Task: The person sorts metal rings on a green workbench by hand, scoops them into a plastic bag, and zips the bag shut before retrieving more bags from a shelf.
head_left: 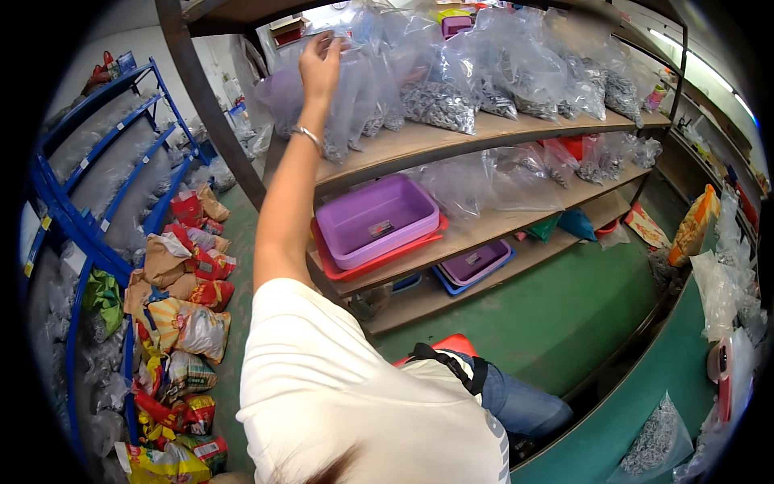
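Observation:
My left arm, bare with a silver bangle at the wrist, reaches up to the top board of a wooden shelf. There my left hand is closed, its fingers bent together on the upper edge of a clear plastic bag. The bag stands upright, with small grey metal parts at its bottom. Just right of it sits a fuller clear bag of grey metal parts. My right hand is out of view.
Purple trays rest in a red tray on the lower board. Stuffed sacks line the floor beside a blue rack. A green table holding a bag of small parts stands at right. A dark metal post rises left of my arm.

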Demonstrator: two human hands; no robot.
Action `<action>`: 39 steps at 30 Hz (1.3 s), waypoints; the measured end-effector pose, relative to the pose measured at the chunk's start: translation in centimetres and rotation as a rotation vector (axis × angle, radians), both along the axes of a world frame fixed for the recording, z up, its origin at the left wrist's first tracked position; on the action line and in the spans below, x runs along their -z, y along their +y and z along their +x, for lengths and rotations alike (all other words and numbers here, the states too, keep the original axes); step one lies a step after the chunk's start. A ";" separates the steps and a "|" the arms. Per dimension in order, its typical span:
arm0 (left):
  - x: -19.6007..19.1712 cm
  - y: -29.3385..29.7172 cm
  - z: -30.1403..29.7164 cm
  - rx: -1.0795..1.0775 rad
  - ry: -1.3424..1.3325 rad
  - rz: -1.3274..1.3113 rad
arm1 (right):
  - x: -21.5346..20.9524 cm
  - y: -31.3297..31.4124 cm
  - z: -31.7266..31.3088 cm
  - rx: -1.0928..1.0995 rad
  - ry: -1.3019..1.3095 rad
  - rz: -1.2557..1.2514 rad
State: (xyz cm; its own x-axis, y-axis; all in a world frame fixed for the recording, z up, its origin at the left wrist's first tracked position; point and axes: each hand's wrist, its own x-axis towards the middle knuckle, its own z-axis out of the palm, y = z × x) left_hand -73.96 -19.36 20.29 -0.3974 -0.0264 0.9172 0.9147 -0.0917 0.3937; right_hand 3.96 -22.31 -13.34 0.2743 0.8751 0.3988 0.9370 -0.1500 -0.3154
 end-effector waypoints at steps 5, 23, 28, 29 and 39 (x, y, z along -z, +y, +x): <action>-2.3 -3.2 -3.4 -0.035 -0.332 -0.619 | 0.1 0.1 0.1 0.002 0.001 -0.001; -5.5 -2.1 -4.1 -0.655 -0.209 -0.821 | -3.2 -0.1 -1.3 0.177 -0.129 0.040; 2.9 9.5 14.3 0.005 0.135 0.279 | 0.8 -2.7 1.3 0.310 -0.066 0.074; 5.3 12.7 18.1 0.237 0.135 0.245 | 2.4 -2.1 2.4 0.279 -0.026 0.049; 27.2 17.1 55.5 2.045 0.574 -1.186 | -1.9 1.1 0.0 0.175 0.235 -0.202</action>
